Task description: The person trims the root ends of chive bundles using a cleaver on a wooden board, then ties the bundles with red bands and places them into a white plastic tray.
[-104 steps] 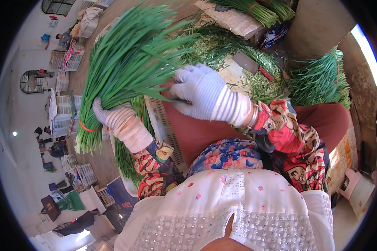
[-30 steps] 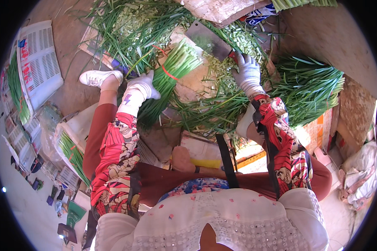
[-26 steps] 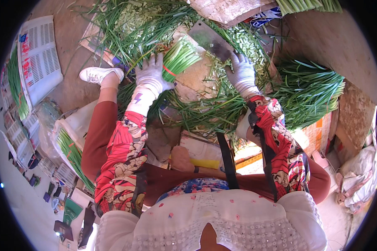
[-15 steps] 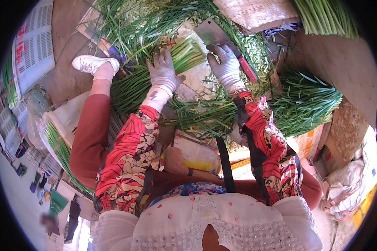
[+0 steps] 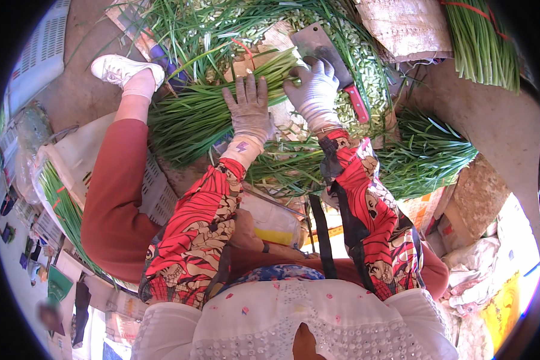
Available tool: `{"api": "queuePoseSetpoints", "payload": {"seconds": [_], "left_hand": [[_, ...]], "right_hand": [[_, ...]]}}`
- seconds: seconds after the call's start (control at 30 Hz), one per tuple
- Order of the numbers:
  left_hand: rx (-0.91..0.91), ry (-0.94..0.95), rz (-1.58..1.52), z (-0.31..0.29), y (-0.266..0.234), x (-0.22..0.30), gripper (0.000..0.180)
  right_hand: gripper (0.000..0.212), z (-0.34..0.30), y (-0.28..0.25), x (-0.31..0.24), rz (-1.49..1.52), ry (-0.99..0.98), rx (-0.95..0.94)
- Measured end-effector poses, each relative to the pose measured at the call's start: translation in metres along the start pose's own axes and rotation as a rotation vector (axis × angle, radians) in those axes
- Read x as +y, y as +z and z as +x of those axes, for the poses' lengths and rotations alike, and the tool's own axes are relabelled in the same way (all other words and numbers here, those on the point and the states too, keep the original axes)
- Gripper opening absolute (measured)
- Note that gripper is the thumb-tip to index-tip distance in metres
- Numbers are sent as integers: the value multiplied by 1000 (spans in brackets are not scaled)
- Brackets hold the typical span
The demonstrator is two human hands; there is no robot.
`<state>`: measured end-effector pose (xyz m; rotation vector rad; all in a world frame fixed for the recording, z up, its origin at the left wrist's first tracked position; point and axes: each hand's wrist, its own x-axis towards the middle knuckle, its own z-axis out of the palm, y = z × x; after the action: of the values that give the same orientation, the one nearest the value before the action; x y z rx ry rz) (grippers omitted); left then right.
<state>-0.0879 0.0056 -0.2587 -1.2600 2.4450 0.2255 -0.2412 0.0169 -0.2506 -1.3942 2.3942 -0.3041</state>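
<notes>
A long bunch of green garlic chives [image 5: 198, 117] lies across the work surface, its pale ends toward the right. My left hand [image 5: 249, 111], in a grey-white glove, rests flat on the bunch with fingers spread. At the pale ends is my right hand [image 5: 314, 93], gloved alike, its fingers bent and apart, touching or nearly touching the stems. Just beyond it a cleaver [image 5: 318, 48] lies flat, its red handle pointing toward me. Short chopped pieces [image 5: 372, 78] surround the cleaver, and a pale cutting board [image 5: 279, 37] shows partly beneath the greens.
More chives [image 5: 426, 153] lie at the right, and a tied bunch [image 5: 483, 48] sits far right by a worn board [image 5: 405, 27]. White crates [image 5: 42, 54] stand at the left. My shoe [image 5: 123, 71] is near the bunch's left. Sacks [image 5: 471, 264] lie lower right.
My left hand has spread flatter and shifted slightly right. My right hand has moved a little left, off the cleaver's edge toward the stem ends. The view has shifted slightly.
</notes>
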Motion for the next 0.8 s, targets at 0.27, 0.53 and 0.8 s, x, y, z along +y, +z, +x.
{"api": "queuePoseSetpoints", "payload": {"seconds": [0.27,0.53,0.8], "left_hand": [[-10,-49,-83,-8,3,12,88],[-75,9,-7,-6,-8,14,100],[-118,-37,66,-7,-8,10,107]], "right_hand": [[29,-16,27,-26,115,458,7],[27,19,34,37,859,879,511],[17,-23,-12,62,267,263,578]]}}
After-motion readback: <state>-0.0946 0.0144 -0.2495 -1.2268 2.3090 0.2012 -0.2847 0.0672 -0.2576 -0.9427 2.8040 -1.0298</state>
